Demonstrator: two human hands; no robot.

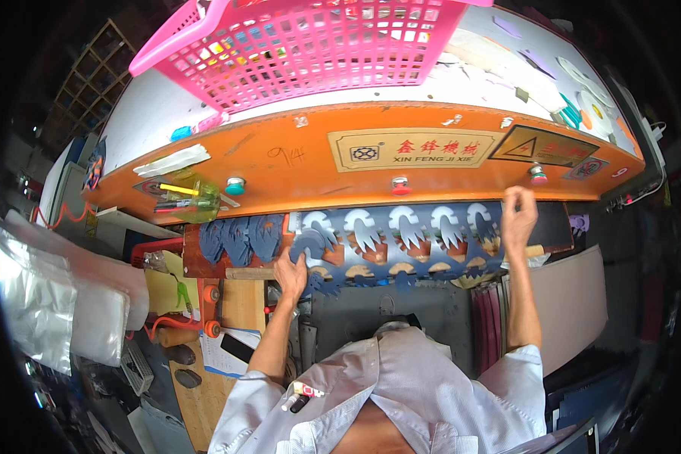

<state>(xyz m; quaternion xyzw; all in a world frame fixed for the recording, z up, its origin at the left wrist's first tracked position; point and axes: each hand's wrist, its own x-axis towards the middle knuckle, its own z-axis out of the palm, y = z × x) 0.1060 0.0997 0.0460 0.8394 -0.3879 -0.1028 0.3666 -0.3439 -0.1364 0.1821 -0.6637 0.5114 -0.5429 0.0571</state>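
Observation:
A dark blue sheet (424, 253) with rows of cut-out openings lies along the bed under the orange machine front. At its left end, my left hand (291, 274) is closed on a dark blue cut piece (308, 244) with a rounded outline. Left of that hand, stacks of similar dark blue pieces (238, 239) rest on a reddish-brown board (193, 261). My right hand (518, 217) is raised at the sheet's right end, its fingers curled. It is just below a red-topped push button (537, 175), apart from it; anything inside the fingers is hidden.
A pink plastic basket (318, 64) stands on the machine's white top, above the orange front panel (280, 155). A clear yellowish pen holder (197, 200) hangs at its left. A phone (237, 348) lies on papers at the lower left. Pinkish-grey sheets (564, 303) stand at the right.

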